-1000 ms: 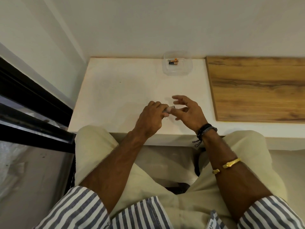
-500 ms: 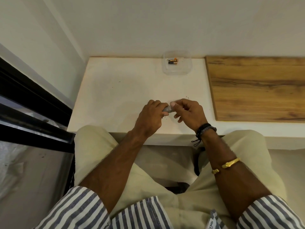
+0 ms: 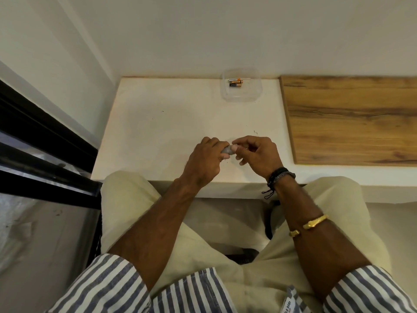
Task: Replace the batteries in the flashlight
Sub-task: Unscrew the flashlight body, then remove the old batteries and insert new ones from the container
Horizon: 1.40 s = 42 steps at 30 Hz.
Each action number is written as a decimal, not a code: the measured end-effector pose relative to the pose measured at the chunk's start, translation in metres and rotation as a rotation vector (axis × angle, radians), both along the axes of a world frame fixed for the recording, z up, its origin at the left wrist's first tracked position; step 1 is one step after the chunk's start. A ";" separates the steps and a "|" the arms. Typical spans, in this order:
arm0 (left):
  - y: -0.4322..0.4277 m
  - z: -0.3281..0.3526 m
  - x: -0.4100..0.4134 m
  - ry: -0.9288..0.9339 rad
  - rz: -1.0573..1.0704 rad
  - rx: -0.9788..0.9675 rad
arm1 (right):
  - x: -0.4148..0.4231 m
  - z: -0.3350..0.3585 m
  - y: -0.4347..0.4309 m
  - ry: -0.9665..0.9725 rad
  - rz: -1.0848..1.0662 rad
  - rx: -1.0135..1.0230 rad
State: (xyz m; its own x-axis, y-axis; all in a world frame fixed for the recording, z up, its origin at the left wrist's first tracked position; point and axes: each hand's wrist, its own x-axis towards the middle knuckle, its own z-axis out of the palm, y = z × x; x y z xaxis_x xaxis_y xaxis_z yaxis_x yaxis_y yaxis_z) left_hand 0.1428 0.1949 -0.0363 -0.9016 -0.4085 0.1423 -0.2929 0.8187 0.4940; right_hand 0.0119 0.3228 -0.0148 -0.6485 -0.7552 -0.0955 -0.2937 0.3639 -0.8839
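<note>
Flashlight [image 3: 227, 150] seems small, light and stiff; my left hand [image 3: 203, 161] wraps its body, my right hand [image 3: 257, 152] pinches its end.

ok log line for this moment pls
left hand: grips flashlight | right hand: pinches its end | batteries: in clear tub

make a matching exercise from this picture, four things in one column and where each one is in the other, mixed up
Things
1. small grey flashlight
2. two orange and black batteries
3. brown wooden board
4. gold metal bangle

Places
A. in the clear plastic container by the wall
B. round the right forearm
C. gripped in the left hand, its end pinched by the right hand
D. flat at the right side of the white table

Pairs: 1-C, 2-A, 3-D, 4-B
</note>
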 end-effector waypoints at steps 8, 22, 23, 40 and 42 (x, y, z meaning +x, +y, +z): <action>-0.006 -0.004 0.001 0.004 0.027 0.028 | -0.007 -0.002 0.005 0.051 -0.023 -0.056; -0.003 -0.005 0.003 0.173 0.134 0.239 | -0.026 -0.040 0.015 0.146 -0.544 0.065; -0.002 -0.006 0.004 0.180 0.133 0.251 | -0.027 -0.042 0.016 0.161 -0.557 0.097; -0.004 0.016 -0.007 0.081 -0.163 -0.426 | 0.017 0.001 -0.009 -0.929 -0.328 -0.157; -0.002 0.023 -0.007 0.063 -0.193 -0.482 | 0.021 0.004 -0.007 -1.090 -0.309 -0.206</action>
